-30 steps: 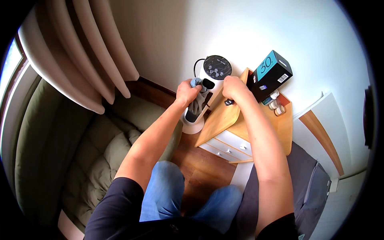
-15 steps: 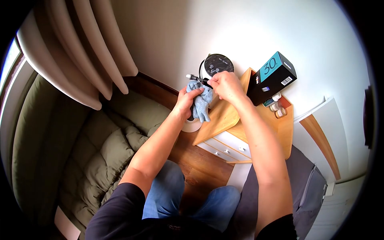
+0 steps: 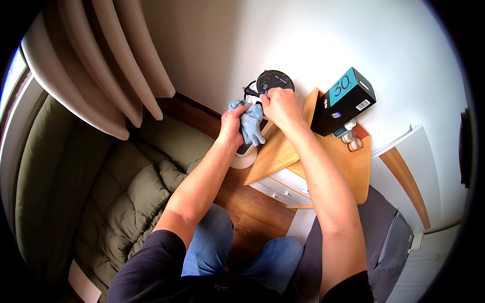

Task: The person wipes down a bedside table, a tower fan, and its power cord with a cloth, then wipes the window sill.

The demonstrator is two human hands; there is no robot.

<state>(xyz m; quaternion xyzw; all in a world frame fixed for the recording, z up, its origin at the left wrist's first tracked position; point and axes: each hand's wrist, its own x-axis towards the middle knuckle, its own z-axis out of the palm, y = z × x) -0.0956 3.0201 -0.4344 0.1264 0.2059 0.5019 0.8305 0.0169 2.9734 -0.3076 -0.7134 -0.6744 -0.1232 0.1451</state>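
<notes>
My left hand (image 3: 231, 127) is closed around a crumpled light blue cloth (image 3: 252, 127). Close beside it, my right hand (image 3: 283, 107) is pinched on a black cable (image 3: 249, 91), part of which loops out to the left above the cloth. The fingertips hide most of the gripped part, and a small black piece shows between the two hands. Just behind my right hand stands a round appliance with a black patterned top (image 3: 275, 80); its lower body is mostly covered by my hands and the cloth.
To the right, a wooden cabinet (image 3: 336, 171) with white drawers bears a black and teal box (image 3: 345, 101) and several small jars (image 3: 349, 136). An olive quilted cover (image 3: 126, 177) lies at left under beige curtains (image 3: 108, 65). A grey-covered surface (image 3: 379, 222) is at lower right.
The cable's white-tipped end, which stuck out left above the cloth, no longer shows there. The cloth has turned and shifted slightly, and my right hand has moved a little lower.
</notes>
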